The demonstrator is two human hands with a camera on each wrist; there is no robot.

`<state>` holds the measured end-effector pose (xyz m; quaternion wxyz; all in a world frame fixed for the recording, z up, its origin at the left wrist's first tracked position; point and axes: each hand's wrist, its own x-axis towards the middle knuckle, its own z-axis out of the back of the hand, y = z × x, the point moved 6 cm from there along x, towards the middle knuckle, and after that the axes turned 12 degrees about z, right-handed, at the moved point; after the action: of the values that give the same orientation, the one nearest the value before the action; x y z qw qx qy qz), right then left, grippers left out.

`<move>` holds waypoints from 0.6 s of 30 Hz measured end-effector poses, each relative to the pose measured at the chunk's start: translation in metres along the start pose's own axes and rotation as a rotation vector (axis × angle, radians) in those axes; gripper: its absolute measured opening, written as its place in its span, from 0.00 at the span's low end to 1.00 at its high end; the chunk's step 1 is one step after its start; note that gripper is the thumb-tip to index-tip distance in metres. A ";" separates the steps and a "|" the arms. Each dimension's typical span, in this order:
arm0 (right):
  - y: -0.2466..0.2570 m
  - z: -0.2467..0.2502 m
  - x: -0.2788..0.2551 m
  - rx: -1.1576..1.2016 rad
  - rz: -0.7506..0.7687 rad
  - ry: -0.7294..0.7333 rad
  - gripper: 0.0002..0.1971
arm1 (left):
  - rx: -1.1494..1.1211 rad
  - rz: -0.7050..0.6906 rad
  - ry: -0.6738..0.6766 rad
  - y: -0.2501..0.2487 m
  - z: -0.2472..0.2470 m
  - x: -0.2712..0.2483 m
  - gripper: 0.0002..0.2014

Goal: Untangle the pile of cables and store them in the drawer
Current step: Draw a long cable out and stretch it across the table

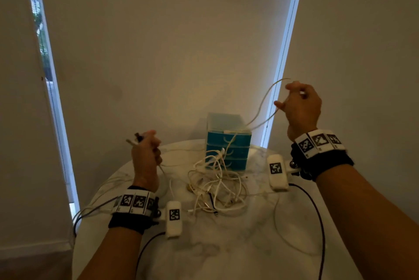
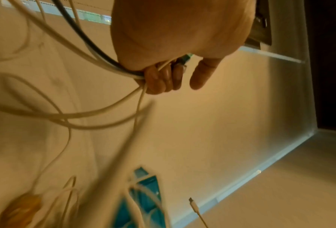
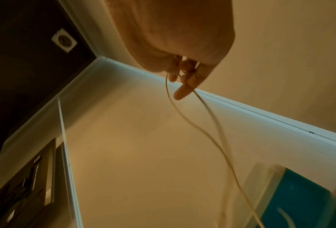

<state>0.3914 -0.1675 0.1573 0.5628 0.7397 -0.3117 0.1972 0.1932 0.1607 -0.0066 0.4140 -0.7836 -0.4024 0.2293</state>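
Note:
A tangled pile of white cables (image 1: 215, 189) lies on the round marble table (image 1: 249, 245), in front of a small blue drawer unit (image 1: 229, 143) whose drawers look closed. My left hand (image 1: 146, 155) is raised left of the pile and grips a bundle of cables (image 2: 112, 67), white ones and a dark one, with plug ends sticking out above the fist. My right hand (image 1: 299, 102) is lifted high to the right of the drawer unit and pinches a thin white cable (image 1: 260, 118) that loops down to the pile (image 3: 202, 128).
A wall with blinds stands right behind the table. Loose white cables trail over the table's left edge (image 1: 95, 202), and a thin loop lies at the right (image 1: 285, 234). Black leads from the wrist cameras hang down over the table (image 1: 317, 211). A loose plug end (image 2: 192, 203) dangles near the drawer unit.

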 end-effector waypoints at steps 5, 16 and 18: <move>0.013 0.018 0.011 -0.001 0.062 -0.112 0.10 | -0.361 -0.176 0.022 -0.054 0.016 -0.005 0.12; 0.006 -0.091 -0.056 0.250 -0.055 -0.035 0.11 | -0.386 -0.551 0.182 -0.149 0.020 -0.034 0.17; 0.018 -0.153 -0.086 0.253 -0.131 0.543 0.15 | -0.348 -0.595 0.154 -0.158 0.025 -0.039 0.17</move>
<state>0.3259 -0.0040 0.1587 0.5403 0.7429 -0.0744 0.3881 0.0838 0.1925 0.1127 0.3522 -0.7058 -0.6138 -0.0329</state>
